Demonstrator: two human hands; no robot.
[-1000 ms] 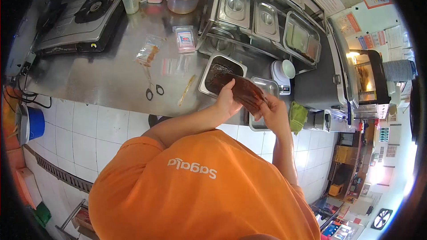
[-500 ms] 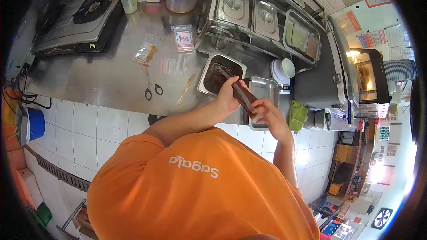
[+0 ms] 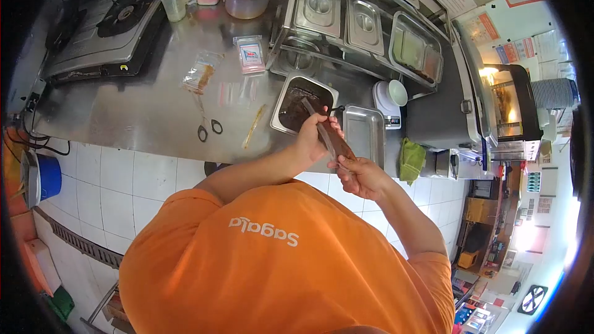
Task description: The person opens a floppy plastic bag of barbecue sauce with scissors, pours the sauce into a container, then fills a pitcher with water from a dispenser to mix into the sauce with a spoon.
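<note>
A long narrow clear plastic bag (image 3: 334, 141) with dark brown sauce in it slants between my hands. My left hand (image 3: 311, 138) is closed around its upper part. The fingers of my right hand (image 3: 361, 177) pinch its lower end, the thumb on top. The bag's upper end reaches over the near right side of a deep steel pan (image 3: 286, 128), which holds thick dark brown sauce. A dark handle sticks out at the pan's right side. Beside the pan, partly behind my hands, lies a shallow steel tray (image 3: 370, 113).
Scissors (image 3: 202, 133), a thin yellowish stick-like packet (image 3: 253, 127), a stained plastic bag (image 3: 201, 73) and a packet of bags (image 3: 250, 55) lie on the steel counter (image 3: 130, 117). A gas stove (image 3: 102, 31) stands left, lidded steel pans (image 3: 318, 6) behind, a scale (image 3: 387, 108) right.
My right hand has gone from loosely bent fingers beside the bag's lower end to a firm pinch on it. My left hand keeps its hold. The whole view has shifted slightly.
</note>
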